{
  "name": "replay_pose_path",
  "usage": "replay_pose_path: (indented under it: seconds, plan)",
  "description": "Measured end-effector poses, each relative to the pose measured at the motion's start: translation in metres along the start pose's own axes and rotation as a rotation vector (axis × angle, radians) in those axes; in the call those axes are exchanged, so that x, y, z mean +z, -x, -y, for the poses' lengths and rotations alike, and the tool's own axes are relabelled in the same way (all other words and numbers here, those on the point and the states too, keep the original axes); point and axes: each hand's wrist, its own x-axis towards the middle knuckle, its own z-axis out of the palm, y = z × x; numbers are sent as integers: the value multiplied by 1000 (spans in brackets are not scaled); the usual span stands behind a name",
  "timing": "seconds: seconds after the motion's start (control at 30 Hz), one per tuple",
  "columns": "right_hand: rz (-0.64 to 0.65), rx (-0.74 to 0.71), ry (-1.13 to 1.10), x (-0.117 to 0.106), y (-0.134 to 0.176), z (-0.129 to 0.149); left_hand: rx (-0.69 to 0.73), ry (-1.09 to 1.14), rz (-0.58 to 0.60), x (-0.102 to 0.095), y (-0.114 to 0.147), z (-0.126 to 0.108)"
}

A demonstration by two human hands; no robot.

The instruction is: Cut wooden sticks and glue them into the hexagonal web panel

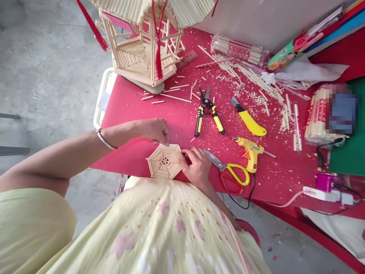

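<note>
A hexagonal panel of thin wooden sticks (164, 161), laid in a spider-web pattern, is at the table's front edge against my shirt. My right hand (197, 166) grips its right edge between thumb and fingers. Just above the panel's top edge is my left hand (156, 130), its fingers curled and pointing down. What those fingers pinch, if anything, is hidden. Scissors with yellow and red handles (238, 173) lie beside my right hand, their blades partly behind it. A yellow glue gun (250, 153) rests to their right.
A stick-built pavilion with red tassels (145, 57) stands at the back left. Yellow-black pliers (208, 110) and a yellow utility knife (251, 120) lie mid-table. Loose sticks (251, 74), cut bits and wrapped stick bundles (239, 49) spread behind. A glue-gun cord hangs over the front edge.
</note>
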Motion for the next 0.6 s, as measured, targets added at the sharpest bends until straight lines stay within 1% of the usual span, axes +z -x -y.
replay_pose_path:
  seconds: [0.4,0.5,0.6]
  plan:
    - [1,-4,-25,1,0,-3,-18,-46,4,1,6,-9]
    - [-4,-5,-47,-1,-1,-3,2,-36,9,2,8,-9]
    - [8,5,-66,-1,0,-4,50,-27,6,1,8,-7]
